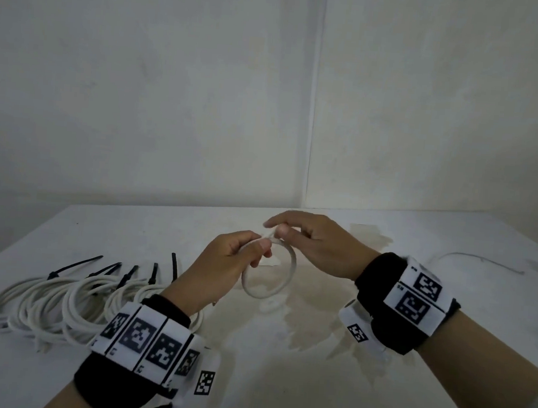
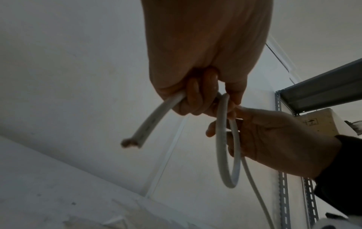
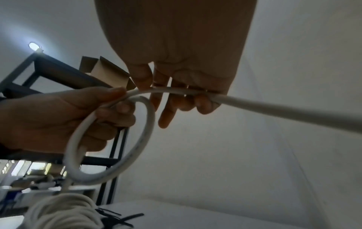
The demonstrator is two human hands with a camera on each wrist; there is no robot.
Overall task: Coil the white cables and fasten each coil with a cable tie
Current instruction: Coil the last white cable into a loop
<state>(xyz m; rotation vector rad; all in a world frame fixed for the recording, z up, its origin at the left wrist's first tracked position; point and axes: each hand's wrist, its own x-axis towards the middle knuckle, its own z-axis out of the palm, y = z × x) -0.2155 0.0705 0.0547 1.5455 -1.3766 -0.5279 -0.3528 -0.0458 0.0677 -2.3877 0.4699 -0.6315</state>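
Cable (image 1: 267, 289): one round loop, smooth stiff white sheath, held above the desk (image 1: 311, 384) between both hands.
Left hand (image 1: 224, 264): clenched round the loop's top (cut end poking out).
Right hand (image 1: 313, 242): nearer the free length, fingers curled over it; tail ran rightward.
Finished coils (image 1: 60, 306): tied black, far left.

Dim, soft, noisy views; backlit wrist shots, one ceiling lamp (image 3: 33, 45) glaring, wide-angle edge bending.

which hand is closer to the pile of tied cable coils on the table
Left. The left hand, gripping the white cable loop, is just right of the tied cable coils. The right hand holds the same cable farther right, beyond the left hand.
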